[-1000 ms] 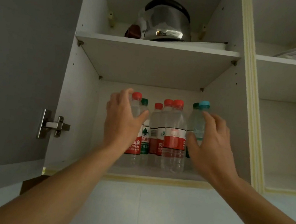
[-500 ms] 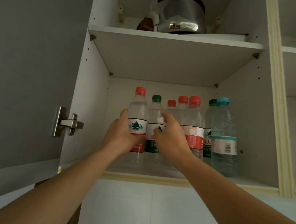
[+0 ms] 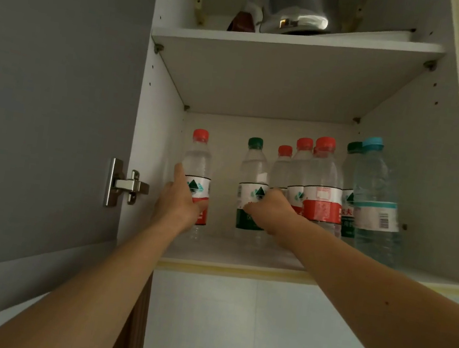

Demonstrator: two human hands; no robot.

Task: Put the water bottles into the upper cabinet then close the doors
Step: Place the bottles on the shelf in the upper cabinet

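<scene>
Reading the labels first: the bottles carry a white band with a green mountain emblem above a red or green lower band; the printed characters are too blurred to read, and no brand name can be made out. The large bottle (image 3: 376, 201) with the light-blue cap, at 3 o'clock in the row, bears a white label with a barcode.

Your left hand (image 3: 179, 202) grips the red-capped bottle (image 3: 198, 169) at 9 o'clock in the lower compartment, thumb raised along its left side and fingers curled round the label. Your right hand (image 3: 268, 212) is curled round the lower half of the green-capped bottle (image 3: 253, 174), covering part of its green band. Both bottles stand upright on the lower shelf (image 3: 240, 253) of the upper cabinet (image 3: 164, 80), apart from each other.

From the green-capped bottle toward 3 o'clock, a tight group of red-capped bottles (image 3: 323, 188) stands upright, touching or overlapping in view. A second green-capped bottle (image 3: 349, 174) stands partly hidden behind the large bottle. All the bottles are clear plastic and appear filled.

The grey cabinet door (image 3: 50, 87) stands open at 9 o'clock, with its metal hinge (image 3: 125, 185) visible. On the shelf above, at 12 o'clock, sits a polished steel kettle (image 3: 294, 7).
</scene>
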